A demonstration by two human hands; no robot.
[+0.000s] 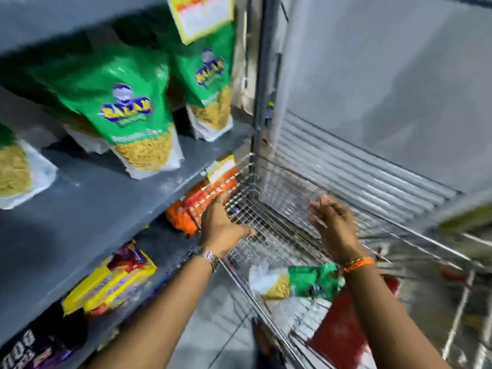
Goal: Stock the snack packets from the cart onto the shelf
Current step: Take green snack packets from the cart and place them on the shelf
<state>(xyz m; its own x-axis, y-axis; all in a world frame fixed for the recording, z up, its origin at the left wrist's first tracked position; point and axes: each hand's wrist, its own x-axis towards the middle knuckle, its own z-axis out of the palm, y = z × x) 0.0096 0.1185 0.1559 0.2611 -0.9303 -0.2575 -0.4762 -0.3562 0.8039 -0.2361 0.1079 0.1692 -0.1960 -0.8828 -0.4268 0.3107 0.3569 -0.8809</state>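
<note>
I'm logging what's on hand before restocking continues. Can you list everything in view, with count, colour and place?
Green snack packets on shelf: four at least partly visible, green with clear bottoms showing yellow snack, standing on the grey shelf.
Green snack packet in cart: one, same kind, lying flat in the wire cart.
Orange packets: count unclear, orange-red, shelf below.
Yellow packets: count unclear, yellow with red and purple, lower shelf.
Price tags: two, yellow and white, on shelf edges.
Red item: one, blurred, in the cart.
Left hand: open, wristwatch, at the cart's edge.
Right hand: open, orange wristband, over the cart.
</note>
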